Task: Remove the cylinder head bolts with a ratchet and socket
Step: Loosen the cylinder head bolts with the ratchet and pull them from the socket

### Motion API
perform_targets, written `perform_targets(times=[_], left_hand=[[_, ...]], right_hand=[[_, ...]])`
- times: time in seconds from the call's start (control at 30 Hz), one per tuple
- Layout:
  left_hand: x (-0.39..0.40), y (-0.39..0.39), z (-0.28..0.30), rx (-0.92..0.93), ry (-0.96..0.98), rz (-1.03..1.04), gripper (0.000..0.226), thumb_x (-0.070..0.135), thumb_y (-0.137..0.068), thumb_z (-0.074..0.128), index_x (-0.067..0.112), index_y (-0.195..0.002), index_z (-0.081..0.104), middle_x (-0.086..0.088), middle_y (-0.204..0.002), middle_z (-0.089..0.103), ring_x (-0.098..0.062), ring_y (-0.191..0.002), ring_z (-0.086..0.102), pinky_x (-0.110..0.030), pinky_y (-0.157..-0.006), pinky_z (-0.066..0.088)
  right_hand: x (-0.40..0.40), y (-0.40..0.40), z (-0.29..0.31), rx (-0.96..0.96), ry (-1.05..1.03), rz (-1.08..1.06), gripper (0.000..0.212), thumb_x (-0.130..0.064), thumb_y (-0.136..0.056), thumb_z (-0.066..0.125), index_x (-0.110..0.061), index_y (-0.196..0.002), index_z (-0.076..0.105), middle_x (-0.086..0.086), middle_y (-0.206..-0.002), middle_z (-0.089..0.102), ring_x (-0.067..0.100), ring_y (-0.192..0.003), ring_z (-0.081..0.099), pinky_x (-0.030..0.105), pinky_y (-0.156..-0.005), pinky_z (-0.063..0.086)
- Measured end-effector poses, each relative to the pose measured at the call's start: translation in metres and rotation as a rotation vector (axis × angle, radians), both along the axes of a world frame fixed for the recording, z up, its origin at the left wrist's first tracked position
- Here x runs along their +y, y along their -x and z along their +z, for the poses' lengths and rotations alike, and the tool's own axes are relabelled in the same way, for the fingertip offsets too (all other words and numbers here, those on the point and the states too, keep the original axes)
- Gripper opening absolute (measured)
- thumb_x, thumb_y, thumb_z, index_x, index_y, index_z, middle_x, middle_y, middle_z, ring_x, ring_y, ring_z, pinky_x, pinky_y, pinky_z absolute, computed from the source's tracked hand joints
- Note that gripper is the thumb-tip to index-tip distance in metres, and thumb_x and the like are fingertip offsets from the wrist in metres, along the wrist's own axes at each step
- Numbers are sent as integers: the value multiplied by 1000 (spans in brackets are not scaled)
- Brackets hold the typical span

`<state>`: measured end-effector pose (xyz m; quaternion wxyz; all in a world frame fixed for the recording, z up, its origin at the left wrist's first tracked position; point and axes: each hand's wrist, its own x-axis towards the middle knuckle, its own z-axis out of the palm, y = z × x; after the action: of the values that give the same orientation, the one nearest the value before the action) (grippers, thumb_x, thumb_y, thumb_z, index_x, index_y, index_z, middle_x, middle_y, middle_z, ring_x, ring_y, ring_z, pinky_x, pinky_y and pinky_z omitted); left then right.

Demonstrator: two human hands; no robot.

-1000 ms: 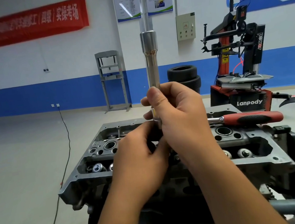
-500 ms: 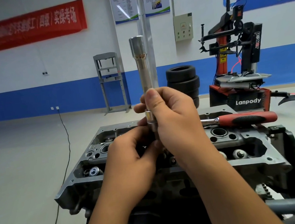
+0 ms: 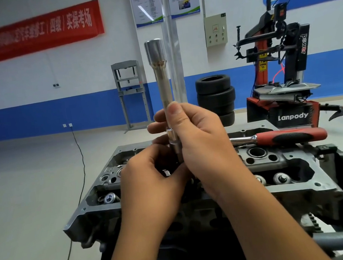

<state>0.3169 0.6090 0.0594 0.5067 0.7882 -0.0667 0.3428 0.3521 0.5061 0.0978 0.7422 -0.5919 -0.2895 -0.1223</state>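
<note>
Cylinder-head bolts cannot be made out on the grey cast-metal cylinder head (image 3: 94,212), which lies low and central. Over it, the left hand (image 3: 151,182) curls around something hidden beneath the long chrome extension bar with socket (image 3: 161,83), which the right hand (image 3: 200,143) grips upright. Right of that, the red-handled ratchet (image 3: 279,137) rests on the head. Tool assembly seems underway; fitting the ratchet likely follows.

- red cloth banner (image 3: 31,34) on the white wall
- black stacked tyres (image 3: 216,98) on the floor
- red-and-black tyre-changing machine (image 3: 286,85), right of them
- grey steel press frame (image 3: 131,93) against the wall
</note>
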Motion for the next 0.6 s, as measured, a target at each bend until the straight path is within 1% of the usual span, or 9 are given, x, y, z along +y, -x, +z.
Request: perform_targets(times=[0.07, 0.17, 0.23, 0.33, 0.4, 0.47, 0.5, 0.53, 0.6], left_hand=[[-2, -1, -1, -1, 28, 12, 18, 29, -73, 86, 33, -88, 77, 14, -79, 78, -9, -74, 75, -46, -72, 63], [6, 1, 2, 64, 39, -158, 14, 21, -88, 81, 31, -98, 79, 13, -89, 80, -7, -84, 77, -39, -77, 62], [12, 3, 4, 107, 26, -268, 19, 13, -98, 71, 30, -106, 78, 10, -98, 81, -11, -95, 77, -42, -85, 61], [14, 0, 3, 94, 25, -222, 25, 7, -99, 69, 30, -108, 78, 11, -100, 81, -10, -99, 77, -46, -92, 61], [8, -2, 0, 56, 45, -160, 20, 11, -94, 76, 29, -102, 78, 13, -94, 81, -8, -93, 77, -44, -88, 62], [6, -3, -1, 37, 32, -121, 15, 21, -87, 81, 31, -98, 78, 17, -89, 80, -2, -85, 76, -31, -78, 62], [7, -3, -1, 37, 13, -116, 14, 26, -86, 81, 32, -98, 78, 18, -88, 79, 1, -82, 75, -25, -72, 60], [9, -4, -1, 47, 0, -138, 11, 30, -88, 80, 31, -99, 78, 17, -89, 79, 0, -81, 75, -24, -70, 59], [12, -3, 1, 87, -8, -252, 9, 26, -96, 74, 26, -104, 79, 10, -95, 81, -10, -91, 77, -38, -80, 61]], right_hand=[[-3, 0, 0, 11, -31, 27, 18, -35, -101, 64, -18, -96, 70, 6, -90, 78, 35, -87, 74, 43, -79, 64], [-5, 0, -1, -32, -32, -4, 16, -27, -95, 74, -14, -94, 64, 7, -85, 78, 26, -79, 75, 42, -76, 65], [-4, -1, -1, -49, -17, -15, 15, -26, -100, 68, -12, -95, 63, 7, -84, 77, 27, -79, 74, 44, -77, 64], [-2, -2, -1, 8, -29, -7, 22, -31, -105, 59, -14, -94, 66, 5, -84, 77, 29, -78, 72, 49, -76, 62], [-2, -2, -1, 38, -54, 24, 21, -33, -101, 65, -15, -92, 68, 5, -83, 77, 23, -76, 71, 44, -75, 62], [-3, 0, -1, 26, -71, 29, 19, -32, -94, 75, -15, -96, 67, 7, -83, 78, 21, -73, 74, 42, -74, 65], [-3, 0, -2, 23, -87, 16, 23, -30, -91, 79, -14, -99, 65, 8, -82, 78, 21, -72, 75, 42, -73, 65], [-2, 1, -2, 21, -104, 3, 27, -28, -89, 80, -12, -101, 62, 10, -82, 78, 22, -72, 76, 42, -72, 66], [-2, 1, -3, 1, -121, -19, 29, -27, -88, 80, -10, -96, 58, 11, -82, 78, 24, -70, 76, 41, -70, 65]])
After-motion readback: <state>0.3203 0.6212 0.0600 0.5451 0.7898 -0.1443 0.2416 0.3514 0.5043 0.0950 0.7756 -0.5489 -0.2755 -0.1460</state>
